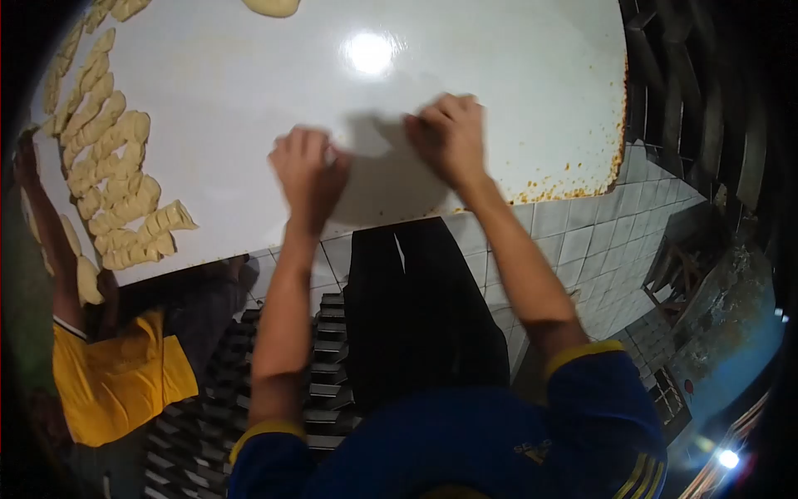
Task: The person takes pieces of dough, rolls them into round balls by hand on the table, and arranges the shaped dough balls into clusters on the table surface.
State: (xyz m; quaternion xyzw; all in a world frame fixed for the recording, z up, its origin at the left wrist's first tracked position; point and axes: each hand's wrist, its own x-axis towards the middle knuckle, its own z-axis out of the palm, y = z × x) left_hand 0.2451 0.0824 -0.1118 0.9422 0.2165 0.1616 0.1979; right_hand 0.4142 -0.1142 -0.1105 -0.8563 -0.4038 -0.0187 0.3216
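Observation:
Above the white tabletop [249,100], near its front edge, my left hand [309,170] has its fingers curled in. Farther right and slightly farther back is my right hand [450,137], also with bent fingers drawn together. Whatever either hand may grip is hidden by the fingers, which are a little blurred. Only shadow shows on the surface between them. Twisted pieces of pale dough [116,187] lie in rows on the left side of the table. A smooth lump of dough [272,7] is partly cut off at the top of the view.
At the left stands another person in a yellow shirt [125,374], one arm reaching along the table's end beside more dough. Rust marks the table's right edge [619,158]. White tiles [573,241] cover the wall below. A blue, worn surface [731,358] lies at the lower right.

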